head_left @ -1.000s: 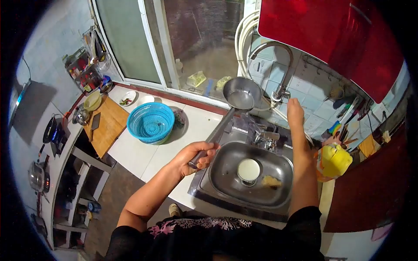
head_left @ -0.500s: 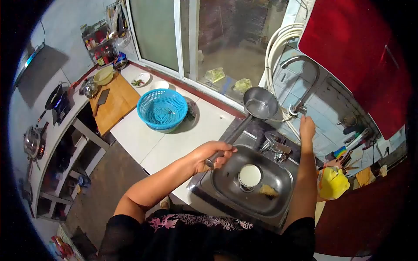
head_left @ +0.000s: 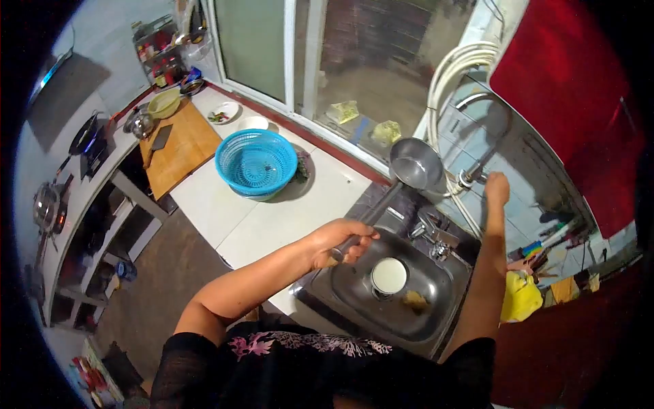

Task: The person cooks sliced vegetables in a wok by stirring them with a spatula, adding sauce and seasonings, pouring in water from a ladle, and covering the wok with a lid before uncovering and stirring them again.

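Note:
My left hand point(head_left: 345, 243) is wrapped round the long handle of a metal ladle point(head_left: 416, 164), whose bowl is held up beyond the sink, near the wall. The spout of a curved faucet point(head_left: 501, 140) is close to the bowl on its right. My right hand point(head_left: 497, 189) is closed at the base of this faucet, by its handle; the fingertips are hard to make out. Below, the metal sink point(head_left: 347, 290) holds a white round bowl or cup point(head_left: 389, 276) and a brownish clump point(head_left: 415, 300). A second tap point(head_left: 436, 235) stands at the sink's back edge.
On the white counter point(head_left: 272, 225) is a blue basket point(head_left: 256, 163). Farther left are a wooden board point(head_left: 180, 146) with a cleaver point(head_left: 160, 140) and small plates point(head_left: 223, 112). A yellow container point(head_left: 522, 298) is right of the sink. A red cabinet point(head_left: 572, 88) hangs above.
The view has shifted, so the scene sits differently in the frame. Both hands keep their places, the left on the ladle handle and the right by the faucet base.

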Motion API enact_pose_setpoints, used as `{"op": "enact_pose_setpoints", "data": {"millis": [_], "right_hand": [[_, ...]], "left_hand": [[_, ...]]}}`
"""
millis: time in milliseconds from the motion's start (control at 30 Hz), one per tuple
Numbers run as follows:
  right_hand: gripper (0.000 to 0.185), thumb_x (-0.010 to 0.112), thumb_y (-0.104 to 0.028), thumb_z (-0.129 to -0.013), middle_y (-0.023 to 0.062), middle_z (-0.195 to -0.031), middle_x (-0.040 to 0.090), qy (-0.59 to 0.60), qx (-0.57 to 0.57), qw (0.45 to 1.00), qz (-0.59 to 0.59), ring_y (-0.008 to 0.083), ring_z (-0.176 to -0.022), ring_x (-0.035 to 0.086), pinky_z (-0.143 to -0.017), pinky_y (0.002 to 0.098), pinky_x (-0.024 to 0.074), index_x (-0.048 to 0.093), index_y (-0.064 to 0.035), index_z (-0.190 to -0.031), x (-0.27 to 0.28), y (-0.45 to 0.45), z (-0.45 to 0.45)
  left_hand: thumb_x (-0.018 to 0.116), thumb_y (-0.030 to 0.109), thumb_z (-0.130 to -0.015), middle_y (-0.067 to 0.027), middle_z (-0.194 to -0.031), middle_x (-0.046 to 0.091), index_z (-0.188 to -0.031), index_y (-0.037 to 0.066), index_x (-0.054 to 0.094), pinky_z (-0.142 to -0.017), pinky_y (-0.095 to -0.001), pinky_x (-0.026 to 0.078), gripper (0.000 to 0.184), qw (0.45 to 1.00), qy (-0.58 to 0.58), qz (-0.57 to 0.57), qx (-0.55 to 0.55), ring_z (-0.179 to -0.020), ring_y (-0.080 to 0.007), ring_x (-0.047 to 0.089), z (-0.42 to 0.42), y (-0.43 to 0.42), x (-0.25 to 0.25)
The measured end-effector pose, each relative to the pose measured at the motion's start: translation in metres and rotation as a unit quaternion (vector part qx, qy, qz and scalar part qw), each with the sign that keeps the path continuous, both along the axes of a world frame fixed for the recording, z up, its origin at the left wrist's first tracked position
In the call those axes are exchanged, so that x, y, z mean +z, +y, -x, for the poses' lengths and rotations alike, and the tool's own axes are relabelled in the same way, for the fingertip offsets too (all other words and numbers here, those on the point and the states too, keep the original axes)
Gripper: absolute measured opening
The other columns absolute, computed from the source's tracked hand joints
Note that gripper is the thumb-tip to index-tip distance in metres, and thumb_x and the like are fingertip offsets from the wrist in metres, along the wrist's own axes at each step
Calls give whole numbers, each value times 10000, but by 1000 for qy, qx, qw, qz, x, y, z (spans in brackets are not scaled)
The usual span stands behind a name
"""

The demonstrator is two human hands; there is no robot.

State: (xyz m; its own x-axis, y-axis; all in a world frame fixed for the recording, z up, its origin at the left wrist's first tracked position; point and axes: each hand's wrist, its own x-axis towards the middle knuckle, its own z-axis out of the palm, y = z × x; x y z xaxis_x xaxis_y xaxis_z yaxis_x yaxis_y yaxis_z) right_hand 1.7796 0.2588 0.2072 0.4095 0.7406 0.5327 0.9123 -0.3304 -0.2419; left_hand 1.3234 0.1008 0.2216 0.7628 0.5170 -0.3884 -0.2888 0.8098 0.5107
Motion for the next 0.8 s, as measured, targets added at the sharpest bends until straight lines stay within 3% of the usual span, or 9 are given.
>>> {"op": "enact_pose_setpoints", "data": {"millis": [167,233,300,333,367,400,433,533,800], "right_hand": [[322,502,-287,-878,208,-1022,645,-7,-40,998,37,379,-940,618,-776,493,485,661,-26,-980,-18,79,-67],[205,498,-176,-876,180,-928,642,-130,62,989,35,361,-872,615,-741,468,481,626,-18,-904,-77,123,-150],[182,536,-191,-865,133,-850,640,-537,17,819,199,270,-781,612,-637,388,462,628,-36,-844,-91,132,-189],[183,505,-165,-813,133,-752,613,-428,115,878,182,246,-754,591,-669,429,445,630,-46,-754,-45,93,-145],[207,504,-196,-865,90,-715,586,-38,172,981,80,201,-599,546,-523,371,414,602,-47,-760,-30,67,-115],[244,503,-226,-918,48,-679,558,363,199,910,-18,156,-444,500,-378,313,383,574,-49,-766,-24,44,-92],[282,506,-275,-938,24,-665,517,388,287,873,-67,117,-351,410,-298,262,291,546,-51,-771,-21,28,-72],[237,499,-253,-947,27,-668,513,316,269,910,-7,100,-375,405,-338,238,323,540,-43,-845,31,-56,60],[232,513,-240,-946,40,-657,519,399,404,818,94,75,-425,424,-390,214,353,535,-43,-826,32,-95,383]], "left_hand": [[541,207,-911,31,-679,488,-991,17,561,-366,-183,319,207,999,29,-38,13,-489,-61,421,-6,-1,3],[549,200,-903,35,-662,474,-960,28,560,-368,-181,319,181,1000,-12,-14,-2,-494,-62,419,-8,3,-6],[550,189,-895,32,-650,472,-933,36,553,-363,-180,324,158,997,-69,9,-22,-490,-60,421,-1,7,-14],[548,184,-893,29,-646,475,-922,39,549,-357,-180,327,148,994,-97,22,-35,-484,-59,423,7,6,-17],[541,178,-894,23,-644,481,-916,37,546,-349,-183,328,143,992,-117,37,-41,-478,-61,427,18,3,-17],[533,173,-895,17,-643,487,-910,34,543,-341,-187,329,139,988,-137,50,-52,-473,-63,431,32,-1,-14],[528,170,-897,12,-645,493,-915,30,536,-334,-188,332,142,985,-146,73,-53,-469,-65,434,47,-5,-10],[523,169,-905,-7,-644,499,-965,8,507,-315,-184,343,172,980,-168,93,-48,-465,-77,438,111,-18,-4],[549,176,-900,3,-585,473,-840,36,546,-326,-226,312,153,985,-128,-69,91,-393,-78,393,376,-71,1]]}}
